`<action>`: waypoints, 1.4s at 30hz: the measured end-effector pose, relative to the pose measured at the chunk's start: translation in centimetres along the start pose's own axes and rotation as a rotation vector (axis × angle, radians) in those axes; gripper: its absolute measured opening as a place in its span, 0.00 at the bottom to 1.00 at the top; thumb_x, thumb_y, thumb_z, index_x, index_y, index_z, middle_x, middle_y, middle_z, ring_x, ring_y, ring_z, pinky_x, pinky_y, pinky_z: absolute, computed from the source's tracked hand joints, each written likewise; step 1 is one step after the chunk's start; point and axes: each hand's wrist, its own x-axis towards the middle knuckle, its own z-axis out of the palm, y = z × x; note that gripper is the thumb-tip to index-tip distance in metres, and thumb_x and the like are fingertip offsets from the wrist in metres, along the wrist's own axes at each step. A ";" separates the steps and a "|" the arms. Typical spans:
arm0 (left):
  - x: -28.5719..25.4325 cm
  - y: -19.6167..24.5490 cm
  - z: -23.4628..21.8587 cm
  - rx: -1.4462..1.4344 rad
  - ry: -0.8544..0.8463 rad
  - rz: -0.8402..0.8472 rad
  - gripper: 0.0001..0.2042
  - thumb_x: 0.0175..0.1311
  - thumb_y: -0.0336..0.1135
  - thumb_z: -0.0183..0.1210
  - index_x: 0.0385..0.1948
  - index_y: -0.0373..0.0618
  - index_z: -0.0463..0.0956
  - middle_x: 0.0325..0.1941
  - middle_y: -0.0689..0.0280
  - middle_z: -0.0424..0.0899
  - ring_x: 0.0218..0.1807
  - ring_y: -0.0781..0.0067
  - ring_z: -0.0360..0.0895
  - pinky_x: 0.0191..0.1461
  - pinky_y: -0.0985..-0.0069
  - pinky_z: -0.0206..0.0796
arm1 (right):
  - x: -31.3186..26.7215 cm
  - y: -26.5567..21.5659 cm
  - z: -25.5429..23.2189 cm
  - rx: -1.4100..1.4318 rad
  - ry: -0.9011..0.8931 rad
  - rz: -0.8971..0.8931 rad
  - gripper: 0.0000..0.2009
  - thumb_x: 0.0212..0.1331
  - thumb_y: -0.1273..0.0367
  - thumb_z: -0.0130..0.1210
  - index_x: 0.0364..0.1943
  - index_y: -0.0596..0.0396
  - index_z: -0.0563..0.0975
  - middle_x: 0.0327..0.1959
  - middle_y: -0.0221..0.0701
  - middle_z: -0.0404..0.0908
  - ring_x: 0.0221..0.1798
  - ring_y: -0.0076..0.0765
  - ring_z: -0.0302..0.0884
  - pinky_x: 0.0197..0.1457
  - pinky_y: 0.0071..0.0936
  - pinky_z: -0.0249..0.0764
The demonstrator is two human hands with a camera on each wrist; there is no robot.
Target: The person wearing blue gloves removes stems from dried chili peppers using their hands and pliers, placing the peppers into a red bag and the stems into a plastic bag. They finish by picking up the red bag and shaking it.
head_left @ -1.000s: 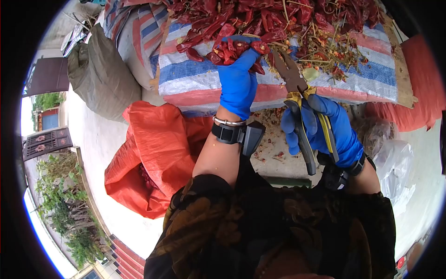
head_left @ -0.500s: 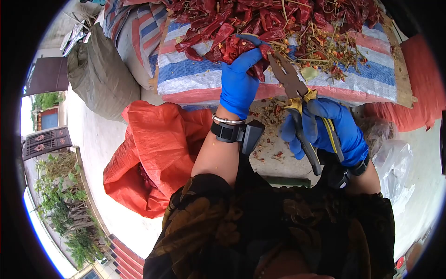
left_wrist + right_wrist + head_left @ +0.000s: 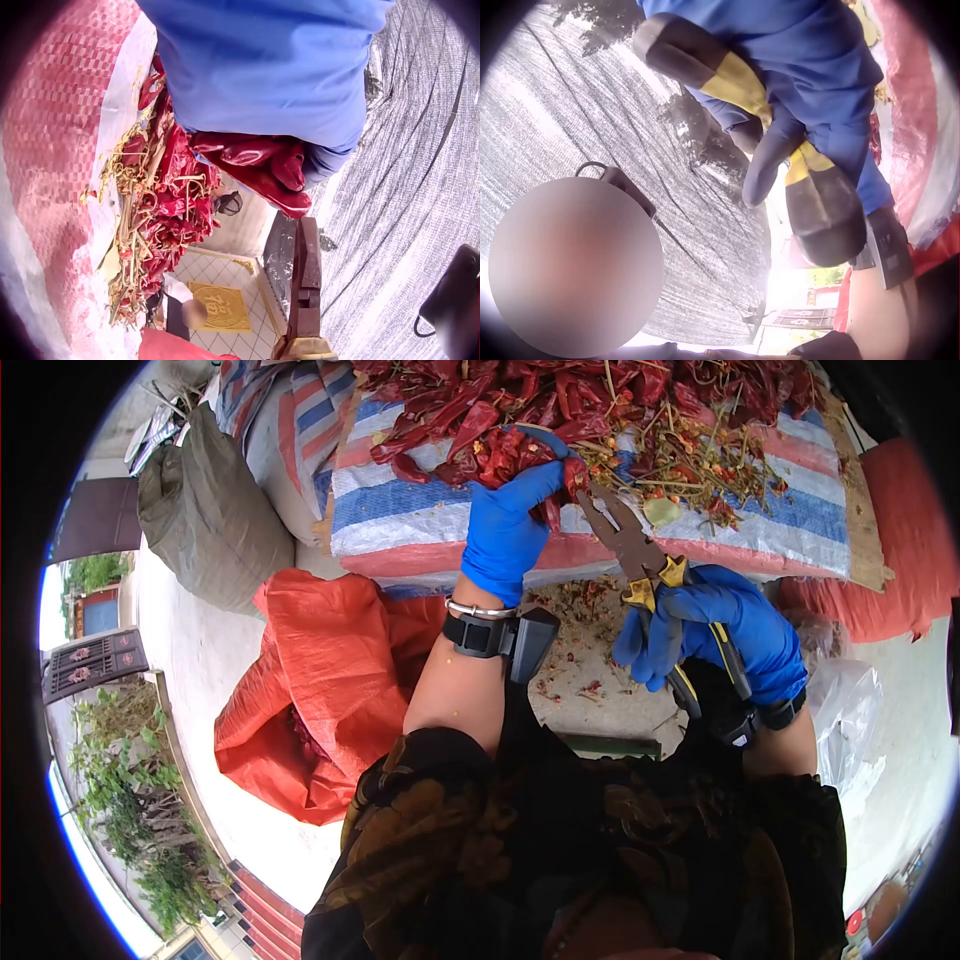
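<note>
My left hand (image 3: 511,525), in a blue glove, grips a bunch of dried red chillies (image 3: 503,457) over the front of the striped sheet (image 3: 400,510). In the left wrist view several chillies (image 3: 262,165) stick out beneath the glove (image 3: 262,67). My right hand (image 3: 735,628), also gloved in blue, holds pliers (image 3: 630,545) with yellow and black handles. Their rusty jaws point up at the chilli nearest them; whether they touch it I cannot tell. The right wrist view has the handle ends (image 3: 825,217) showing beside the gloved fingers (image 3: 776,154).
A heap of red chillies (image 3: 570,390) covers the back of the sheet, with dry stems (image 3: 690,480) at its right. An orange-red sack (image 3: 320,660) stands open at the left, a grey-green sack (image 3: 215,515) behind it. Clear plastic (image 3: 845,710) and a red sack (image 3: 905,530) are at the right.
The pliers' handles have shifted right and slightly down with my right hand, and their jaws look a little less spread. My left hand keeps its hold on the bunch. The whole view has shifted slightly.
</note>
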 end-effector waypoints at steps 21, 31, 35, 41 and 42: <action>0.3 1.7 -0.2 0.053 -0.084 -0.059 0.10 0.53 0.22 0.53 0.38 0.42 0.71 0.36 0.64 0.78 0.30 0.80 0.75 0.26 0.85 0.64 | 0.3 0.0 -0.4 0.444 -0.184 0.268 0.28 0.59 0.51 0.40 0.34 0.69 0.74 0.44 0.58 0.72 0.42 0.61 0.75 0.44 0.48 0.73; 0.4 2.5 -1.2 0.350 -0.168 -0.077 0.09 0.52 0.22 0.55 0.36 0.43 0.71 0.32 0.63 0.80 0.24 0.82 0.74 0.17 0.87 0.61 | 0.4 1.1 -0.9 0.288 -0.055 0.154 0.25 0.59 0.51 0.43 0.17 0.59 0.72 0.29 0.49 0.77 0.26 0.46 0.78 0.28 0.37 0.78; 0.3 2.9 -1.3 0.301 -0.171 -0.152 0.09 0.52 0.23 0.55 0.35 0.43 0.71 0.31 0.64 0.80 0.23 0.83 0.73 0.18 0.87 0.60 | 0.6 1.3 -1.0 0.251 -0.058 0.124 0.23 0.59 0.52 0.44 0.14 0.55 0.70 0.24 0.45 0.77 0.21 0.40 0.77 0.22 0.31 0.75; 0.3 2.0 -1.7 0.271 -0.128 -0.074 0.09 0.53 0.24 0.56 0.36 0.42 0.72 0.32 0.63 0.80 0.22 0.83 0.72 0.19 0.87 0.59 | 0.7 1.5 -0.6 0.270 -0.054 0.102 0.23 0.60 0.54 0.44 0.11 0.54 0.68 0.22 0.42 0.77 0.17 0.36 0.73 0.18 0.27 0.69; 0.2 1.8 -1.6 0.234 -0.057 -0.080 0.09 0.53 0.24 0.56 0.36 0.42 0.73 0.31 0.64 0.80 0.22 0.82 0.72 0.19 0.87 0.59 | 0.6 1.2 -0.2 0.212 -0.014 0.100 0.23 0.59 0.55 0.45 0.11 0.55 0.69 0.22 0.42 0.77 0.18 0.35 0.73 0.21 0.27 0.70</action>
